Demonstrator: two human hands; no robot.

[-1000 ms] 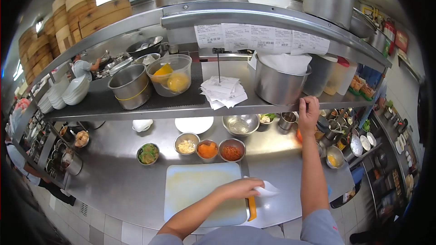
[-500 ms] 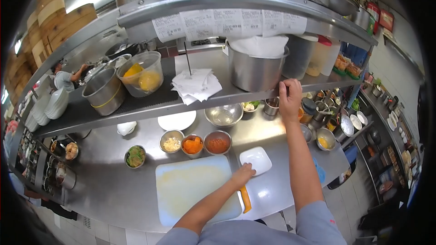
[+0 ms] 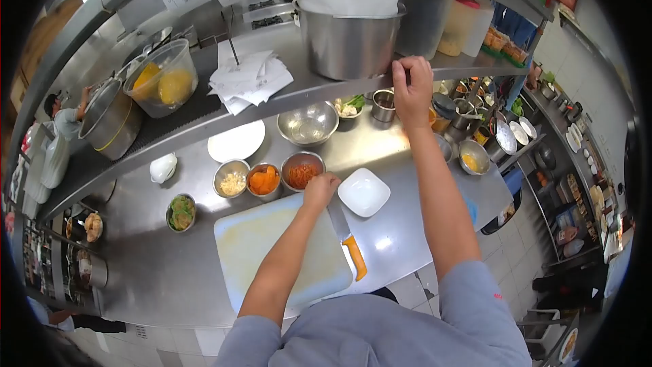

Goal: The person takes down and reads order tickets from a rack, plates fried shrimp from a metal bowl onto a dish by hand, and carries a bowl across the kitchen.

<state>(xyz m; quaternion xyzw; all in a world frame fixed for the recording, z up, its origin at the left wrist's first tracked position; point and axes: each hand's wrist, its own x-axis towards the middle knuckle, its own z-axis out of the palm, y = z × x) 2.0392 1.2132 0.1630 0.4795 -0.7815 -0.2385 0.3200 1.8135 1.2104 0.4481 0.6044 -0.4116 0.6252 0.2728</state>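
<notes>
Shredded orange food (image 3: pixel 299 177) lay just past the left hand's (image 3: pixel 321 193) fingers, slightly to their left. Beneath everything spread the steel surface (image 3: pixel 156 278), with a long shelf (image 3: pixel 326 91) above its far part and a big metal pot (image 3: pixel 353 44) on that shelf. At the shelf's front edge rested the right hand (image 3: pixel 413 83), its fingers bent inward; whether they gripped the edge could not be told. Nearer the body lay a pale cutting board (image 3: pixel 244 245), partly under the left forearm. Farther back sat a round white plate (image 3: pixel 236 141). A knife (image 3: pixel 350 246) with an orange handle lay along the board's right side. Beyond that side stood a square white dish (image 3: pixel 365 192), just right of the left hand. Those left fingers were drawn narrowly together between dish and shreds, over the near right rim of the small metal bowl (image 3: pixel 309 157) that held the shreds; whether they touched it or pinched anything could not be told. Left of it stood a bowl of orange pieces (image 3: pixel 263 179).
</notes>
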